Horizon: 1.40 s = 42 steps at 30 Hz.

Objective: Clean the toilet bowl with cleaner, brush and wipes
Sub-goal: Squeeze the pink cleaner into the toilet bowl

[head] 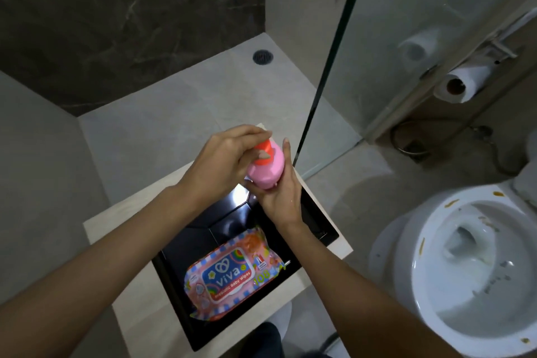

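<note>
A pink cleaner bottle [268,167] with an orange-red cap [263,148] is held above a black tray [232,221]. My right hand [280,195] grips the bottle's body from below and the right. My left hand [223,160] has its fingers closed around the cap. A pink pack of baby wipes [232,272] lies flat in the tray's near half. The white toilet bowl [465,264] stands open at the right, with brown and yellow stains on its rim and inside. No brush is in view.
The tray rests on a pale wooden stool [116,229]. A glass shower partition [328,67] rises just behind and to the right. A toilet paper roll [459,86] hangs on the right wall. A floor drain [263,57] lies in the shower area.
</note>
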Available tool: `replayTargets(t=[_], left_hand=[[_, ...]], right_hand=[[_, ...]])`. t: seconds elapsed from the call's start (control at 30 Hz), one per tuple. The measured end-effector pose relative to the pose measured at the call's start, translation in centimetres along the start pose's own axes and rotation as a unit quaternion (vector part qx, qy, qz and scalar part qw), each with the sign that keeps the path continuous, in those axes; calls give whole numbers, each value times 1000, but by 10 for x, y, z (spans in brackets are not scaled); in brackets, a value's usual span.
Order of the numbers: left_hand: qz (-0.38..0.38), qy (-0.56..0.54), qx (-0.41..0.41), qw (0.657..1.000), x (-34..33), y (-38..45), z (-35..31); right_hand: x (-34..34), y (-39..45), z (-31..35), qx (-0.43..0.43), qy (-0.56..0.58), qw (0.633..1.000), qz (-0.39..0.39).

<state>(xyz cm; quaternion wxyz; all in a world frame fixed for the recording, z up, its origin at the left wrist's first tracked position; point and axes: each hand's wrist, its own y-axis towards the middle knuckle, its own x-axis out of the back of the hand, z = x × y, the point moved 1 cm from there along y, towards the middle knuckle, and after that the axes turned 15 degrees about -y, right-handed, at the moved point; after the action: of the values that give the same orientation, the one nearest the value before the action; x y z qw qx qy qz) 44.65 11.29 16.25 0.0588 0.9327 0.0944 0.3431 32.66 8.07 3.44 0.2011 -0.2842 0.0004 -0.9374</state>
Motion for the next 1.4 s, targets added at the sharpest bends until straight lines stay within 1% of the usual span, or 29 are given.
replayTargets(t=[0.17,0.27,0.33,0.43,0.57,0.67,0.77,0.83,0.9,0.97,1.03,1.1,1.27,1.33,1.4], left_hand=[[54,10,-41,998,3,14,-2],[80,25,-25,996,2,15,1],[58,10,8,998,3,14,3],[8,26,5,1000,6,14,5],[42,71,-1,997,1,13,4],[40,81,-31,995,-2,12,3],[81,91,-26,992,-4,12,3],[81,103,-20,991,-8,11,-1],[65,107,-19,992,-12,10,-4],[50,123,-16,991,-14,12,-7],[78,159,-23,984,-15,15,-9],[108,175,-2,979,-17,16,-14],[65,126,-7,990,-27,19,-35],[66,115,-11,991,-34,24,-45],[77,104,-12,992,-47,29,-54]], right_hand=[[3,14,4,-15,-26,999,19],[6,16,6,-12,-54,998,27],[9,17,6,-9,-57,998,25],[14,18,6,2,-81,997,18],[16,20,5,3,-99,995,22],[18,21,3,2,-113,993,29],[19,22,0,6,-117,992,39],[21,22,0,12,-123,992,41],[23,23,-1,26,-130,990,42],[26,23,-1,47,-153,986,49],[30,23,-2,68,-177,980,56],[34,22,-2,77,-197,975,65],[55,16,-11,99,-277,951,97],[75,10,-21,96,-314,938,109],[103,3,-37,75,-347,928,113]])
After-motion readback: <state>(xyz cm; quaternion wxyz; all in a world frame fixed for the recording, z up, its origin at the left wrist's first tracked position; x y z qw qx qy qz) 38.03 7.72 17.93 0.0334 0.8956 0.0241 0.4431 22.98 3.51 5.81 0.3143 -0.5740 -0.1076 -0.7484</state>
